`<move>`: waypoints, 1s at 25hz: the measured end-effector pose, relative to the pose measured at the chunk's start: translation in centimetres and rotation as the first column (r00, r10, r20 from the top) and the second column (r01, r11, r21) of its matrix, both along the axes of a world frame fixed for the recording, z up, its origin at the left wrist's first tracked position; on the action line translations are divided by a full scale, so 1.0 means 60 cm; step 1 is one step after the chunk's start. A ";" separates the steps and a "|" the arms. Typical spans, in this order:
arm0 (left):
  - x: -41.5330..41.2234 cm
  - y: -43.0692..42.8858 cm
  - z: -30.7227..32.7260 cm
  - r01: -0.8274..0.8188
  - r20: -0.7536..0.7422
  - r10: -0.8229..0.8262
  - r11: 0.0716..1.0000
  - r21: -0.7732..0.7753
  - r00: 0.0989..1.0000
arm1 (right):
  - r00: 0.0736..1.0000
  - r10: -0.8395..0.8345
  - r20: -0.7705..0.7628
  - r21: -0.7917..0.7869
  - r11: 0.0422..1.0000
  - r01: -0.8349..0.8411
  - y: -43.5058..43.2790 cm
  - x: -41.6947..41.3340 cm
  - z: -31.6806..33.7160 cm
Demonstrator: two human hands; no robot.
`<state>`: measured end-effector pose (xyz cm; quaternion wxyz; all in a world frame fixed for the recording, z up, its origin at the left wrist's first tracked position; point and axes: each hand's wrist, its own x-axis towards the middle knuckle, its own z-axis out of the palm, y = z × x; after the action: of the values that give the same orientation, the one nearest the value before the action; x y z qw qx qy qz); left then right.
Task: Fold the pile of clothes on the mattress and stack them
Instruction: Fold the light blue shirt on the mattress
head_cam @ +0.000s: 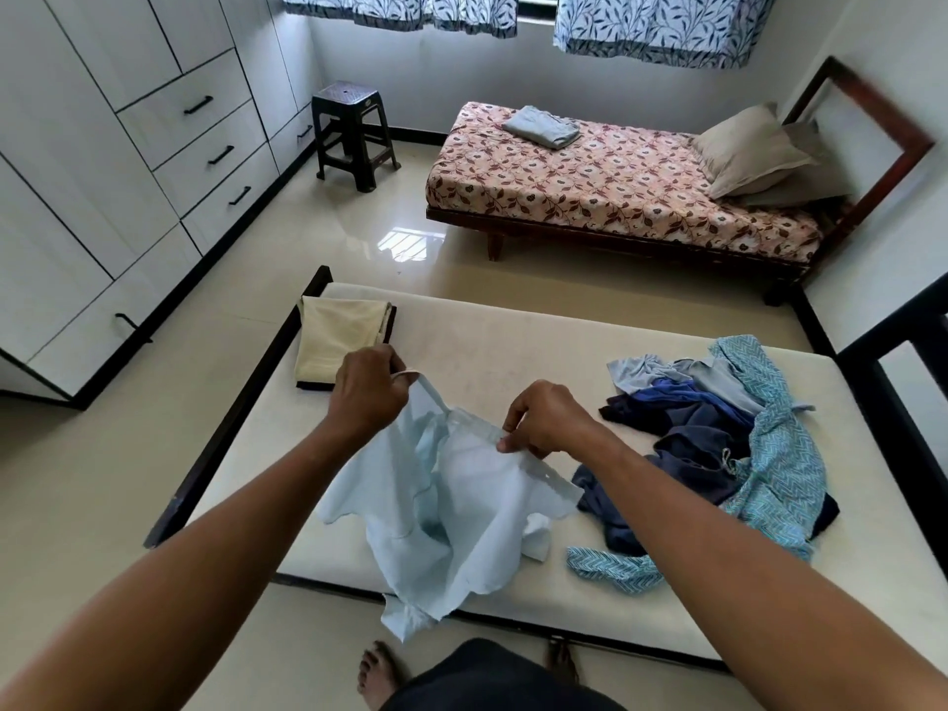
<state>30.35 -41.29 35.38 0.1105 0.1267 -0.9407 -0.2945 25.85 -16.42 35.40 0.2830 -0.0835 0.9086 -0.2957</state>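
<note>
I hold a pale blue garment (451, 510) up over the near edge of the cream mattress (513, 346). My left hand (367, 390) grips its upper edge at the left, and my right hand (544, 420) pinches the same edge further right. The cloth hangs crumpled below both hands and droops past the mattress front. A pile of unfolded clothes (728, 443), dark blue, grey and teal-patterned, lies on the mattress to the right. At the far left corner sits a folded stack (341, 341), a cream piece on top of a dark one.
A dark bed frame (231, 418) edges the mattress. Beyond the glossy floor stands a second bed (605, 187) with a floral sheet, a folded grey cloth (541, 126) and pillows. A dark plastic stool (354, 136) and white wardrobes (113, 161) are at the left. My bare feet (379, 677) stand by the mattress front.
</note>
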 end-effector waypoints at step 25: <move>0.056 0.026 -0.023 0.016 0.071 -0.081 0.761 0.649 0.994 | 0.951 -0.230 0.206 -0.644 0.699 0.309 -0.090 0.031 -0.017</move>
<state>33.73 -39.74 33.99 0.0076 0.1465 -0.7884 -0.5974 27.69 -21.80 34.37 0.2369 -0.0289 0.7266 -0.6443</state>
